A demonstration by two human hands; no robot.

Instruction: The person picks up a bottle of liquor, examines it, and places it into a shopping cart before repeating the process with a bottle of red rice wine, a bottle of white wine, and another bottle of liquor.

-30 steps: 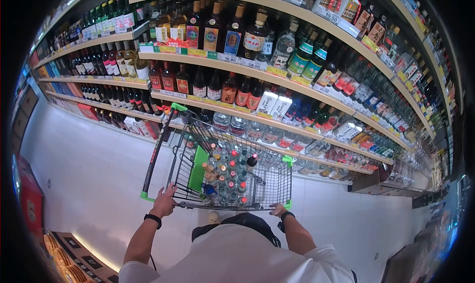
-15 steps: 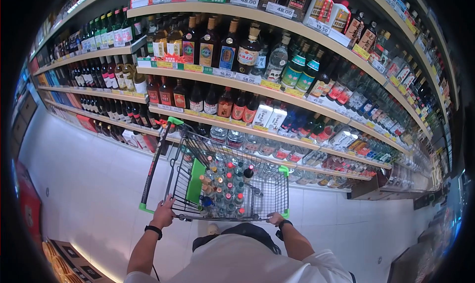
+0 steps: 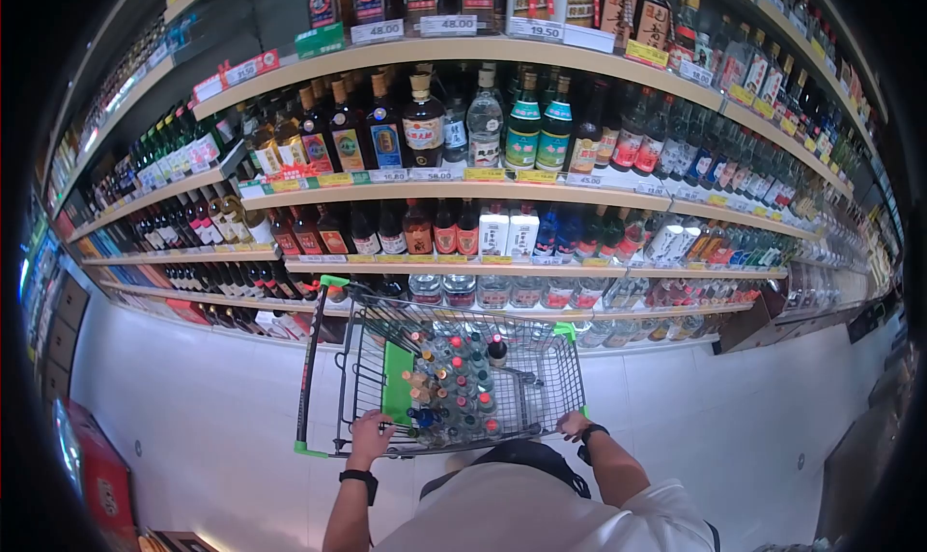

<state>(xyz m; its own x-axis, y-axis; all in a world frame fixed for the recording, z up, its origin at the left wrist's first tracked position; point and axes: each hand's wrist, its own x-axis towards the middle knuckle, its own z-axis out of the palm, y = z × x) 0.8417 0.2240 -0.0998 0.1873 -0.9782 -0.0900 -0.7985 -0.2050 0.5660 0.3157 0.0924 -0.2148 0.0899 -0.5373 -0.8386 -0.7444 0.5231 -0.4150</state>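
Note:
A wire shopping cart (image 3: 550,383) with green corners stands in front of me, its basket holding several small bottles (image 3: 454,393) with coloured caps. My left hand (image 3: 370,434) grips the cart's handle near its left end. At the handle's right end my right hand (image 3: 574,424) is closed on it too. Both wrists carry a dark band. The cart's nose points at the liquor shelves.
Long store shelves (image 3: 502,190) packed with bottles and price tags fill the wall ahead, curving left and right. A white tiled floor (image 3: 212,426) lies to both sides. A red box (image 3: 101,475) sits at the lower left.
The view has swung to the right and the cart now faces the shelves more squarely. Both hands have stayed on the handle.

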